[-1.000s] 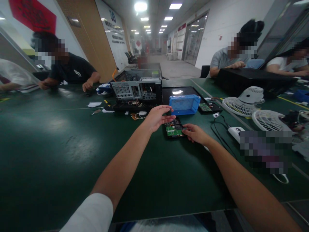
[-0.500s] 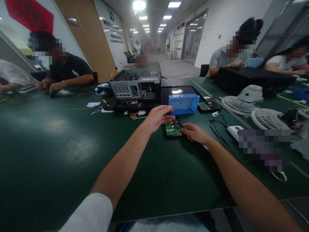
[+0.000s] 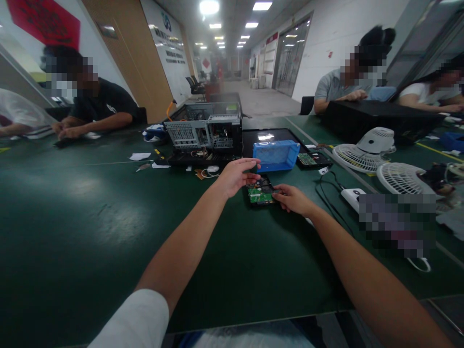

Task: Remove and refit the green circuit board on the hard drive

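A shallow black casing with a green circuit board [image 3: 261,195] lies on the green table in front of me, probably an opened disc drive. My right hand [image 3: 292,199] pinches its right edge between thumb and fingers. Over its upper left corner is my left hand [image 3: 237,178], fingers stretched and apart, holding nothing. Whether those left fingertips touch the casing I cannot tell. Just behind the casing, a blue plastic bin [image 3: 277,155] is tipped on its side, its open face toward me.
An opened computer case [image 3: 203,135] stands behind my left hand. A second drive-like unit [image 3: 313,160], a power strip [image 3: 353,195] with a black cable and white fan parts [image 3: 377,145] lie to the right. Co-workers sit across the table on both sides, one beside a black case [image 3: 380,118].
My hands and the casing stay almost in place. At the far left, a co-worker's hands have drawn together and shifted slightly left.
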The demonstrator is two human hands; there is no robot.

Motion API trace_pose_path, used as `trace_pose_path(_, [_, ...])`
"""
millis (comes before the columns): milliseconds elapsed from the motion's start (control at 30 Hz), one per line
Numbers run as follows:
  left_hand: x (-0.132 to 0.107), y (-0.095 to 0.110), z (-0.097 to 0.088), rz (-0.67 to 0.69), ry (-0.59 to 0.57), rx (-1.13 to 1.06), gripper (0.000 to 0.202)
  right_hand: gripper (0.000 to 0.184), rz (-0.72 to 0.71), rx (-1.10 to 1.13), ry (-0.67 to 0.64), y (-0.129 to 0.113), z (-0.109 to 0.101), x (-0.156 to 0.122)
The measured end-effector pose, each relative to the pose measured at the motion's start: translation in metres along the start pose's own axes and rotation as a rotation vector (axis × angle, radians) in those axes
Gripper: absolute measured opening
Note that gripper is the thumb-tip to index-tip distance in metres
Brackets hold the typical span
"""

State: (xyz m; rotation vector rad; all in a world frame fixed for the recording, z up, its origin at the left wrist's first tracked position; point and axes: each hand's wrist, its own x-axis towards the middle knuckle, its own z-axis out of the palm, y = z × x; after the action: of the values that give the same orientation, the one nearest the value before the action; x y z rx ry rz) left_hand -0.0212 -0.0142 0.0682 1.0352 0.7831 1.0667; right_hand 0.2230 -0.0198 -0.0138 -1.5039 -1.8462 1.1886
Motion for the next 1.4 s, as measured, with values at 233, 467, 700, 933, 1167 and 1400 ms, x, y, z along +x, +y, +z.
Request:
trace_pose_path(233, [-0.0010, 0.0010, 0.0015, -0.029, 0.022, -0.011, 0.021, 0.036, -0.004, 0.017, -0.008, -0.0029, 0.0003, -0.0016])
trace_pose_path(467, [-0.0014, 0.0002, 0.0047, -0.076, -0.009, -0.054, 0.019, 0.035, -0.019, 0.010, -0.001, -0.0012, 0.0009, -0.0012])
trace_pose_path(700, [-0.0021, 0.0021, 0.0079, -0.061, 0.085, -0.109, 0.011, 0.036, -0.011, 0.009, 0.004, 0.0002, 0.0010, -0.0004])
trace_pose_path(933, [-0.0030, 0.0037, 0.0057, -0.060, 0.103, -0.065, 0.011, 0.037, 0.005, -0.005, -0.008, -0.0047, -0.0005, -0.0034])
trace_pose_path(1167, [-0.0010, 0.0045, 0.0027, -0.039, 0.210, 0.075, 0.019, 0.038, 0.019, -0.010, 0.006, -0.0038, 0.0006, -0.0025])
trace_pose_path(1400, [0.0031, 0.0020, 0.0021, -0.009, 0.255, 0.100, 0.019, 0.037, -0.001, -0.009, -0.007, 0.0005, -0.0002, -0.0001])
